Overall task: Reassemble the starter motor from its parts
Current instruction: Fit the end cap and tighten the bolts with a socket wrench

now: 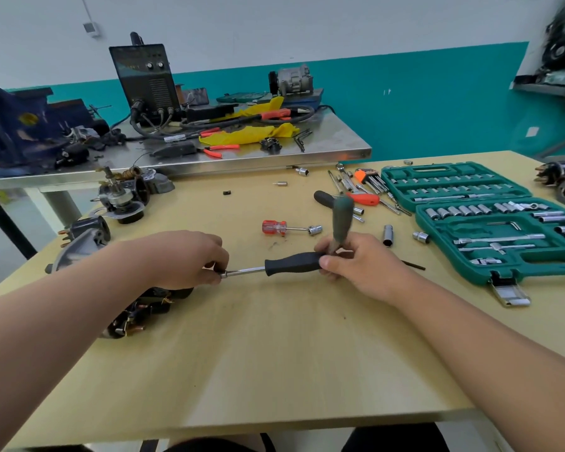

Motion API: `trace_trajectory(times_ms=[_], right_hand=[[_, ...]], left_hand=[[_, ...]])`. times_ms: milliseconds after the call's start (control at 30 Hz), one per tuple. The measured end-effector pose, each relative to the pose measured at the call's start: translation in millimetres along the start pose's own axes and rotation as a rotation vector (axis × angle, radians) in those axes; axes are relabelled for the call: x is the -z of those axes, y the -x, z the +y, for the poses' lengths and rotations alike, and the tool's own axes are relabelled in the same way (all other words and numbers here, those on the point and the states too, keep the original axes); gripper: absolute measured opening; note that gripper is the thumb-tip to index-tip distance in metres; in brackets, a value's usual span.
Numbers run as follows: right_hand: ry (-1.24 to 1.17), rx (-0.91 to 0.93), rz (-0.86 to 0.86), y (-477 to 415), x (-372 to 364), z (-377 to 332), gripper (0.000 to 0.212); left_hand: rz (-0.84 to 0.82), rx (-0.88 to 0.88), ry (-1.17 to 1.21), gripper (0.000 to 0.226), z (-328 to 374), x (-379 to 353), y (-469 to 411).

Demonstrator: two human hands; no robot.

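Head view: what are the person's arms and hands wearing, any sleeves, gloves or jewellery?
Nothing worn shows. The left hand and right hand are bare, with no gloves, rings or watch. The left forearm and right forearm are uncovered up to the picture's edge, so no sleeve is in view.

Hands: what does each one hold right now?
Left hand: pinches the driver shaft's end.
Right hand: grips the driver's black handle and a green-handled tool.

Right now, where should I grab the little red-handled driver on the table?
Probably by the red handle, from above. The driver lies flat, handle leftward with bare table around it; the thin shaft and socket on the right offer less hold.
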State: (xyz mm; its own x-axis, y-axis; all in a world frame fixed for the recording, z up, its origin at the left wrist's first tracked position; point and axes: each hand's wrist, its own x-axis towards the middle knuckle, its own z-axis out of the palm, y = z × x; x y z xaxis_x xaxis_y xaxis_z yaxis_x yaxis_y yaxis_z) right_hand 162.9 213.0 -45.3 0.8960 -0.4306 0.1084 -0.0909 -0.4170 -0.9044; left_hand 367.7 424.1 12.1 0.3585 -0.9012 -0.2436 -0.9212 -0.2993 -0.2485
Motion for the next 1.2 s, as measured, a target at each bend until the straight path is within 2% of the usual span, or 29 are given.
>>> trace_trajectory(times_ms=[133, 267, 333, 500, 633, 767, 867, 967, 1100, 1200], right_hand=[[-0.036, -0.043, 0.007, 1.3, -5.3, -1.5, 0.008], [-0.005, -0.141, 0.037, 0.4, -10.0, -4.3, 0.03], [0.019, -0.158, 0.017, 0.8, -10.8, -3.8, 0.032], [-0.013, -0.07, -0.043, 4.3, -7.1, -1.6, 0.008], [0.197, 0.075, -0.066, 5.8, -5.6, -4.4, 0.035], [0.076, -0.013, -0.034, 6.2, -15.6, -5.2, 0.009], [0.177, -0.053, -0.017, 2.4, -19.5, -3.7, 0.032], [0.108, -0.034, -0.061, 4.3, -14.2, -6.0, 0.01], [0.308, 0.111, -0.112, 4.3, -9.7, -3.6, 0.032], [0.166, 0.035, -0.079, 3.7, -15.2, -7.3, 0.011]], left_hand=[[0.07, 0.059, -0.04, 0.016, 4.2, -10.4, 6.4], [0.179, 0.078, -0.09, 0.02, 5.3, -21.7, 14.0], [0.192, 0.064, -0.1, 0.021, 4.9, -23.4, 15.5], [0.195, 0.072, -0.064, 0.017, 0.8, -22.3, 13.4], [0.224, 0.112, -0.051, 0.017, -4.1, -18.9, 13.1], [0.214, 0.104, -0.043, 0.019, -8.3, -19.3, 11.7], [0.199, 0.099, -0.051, 0.02, -13.1, -21.1, 11.5], [0.19, 0.103, -0.078, 0.024, -14.2, -23.1, 9.0], [0.195, 0.121, -0.074, 0.024, -17.2, -22.1, 5.1], [0.185, 0.104, -0.071, 0.02, -19.7, -19.6, 5.3]])
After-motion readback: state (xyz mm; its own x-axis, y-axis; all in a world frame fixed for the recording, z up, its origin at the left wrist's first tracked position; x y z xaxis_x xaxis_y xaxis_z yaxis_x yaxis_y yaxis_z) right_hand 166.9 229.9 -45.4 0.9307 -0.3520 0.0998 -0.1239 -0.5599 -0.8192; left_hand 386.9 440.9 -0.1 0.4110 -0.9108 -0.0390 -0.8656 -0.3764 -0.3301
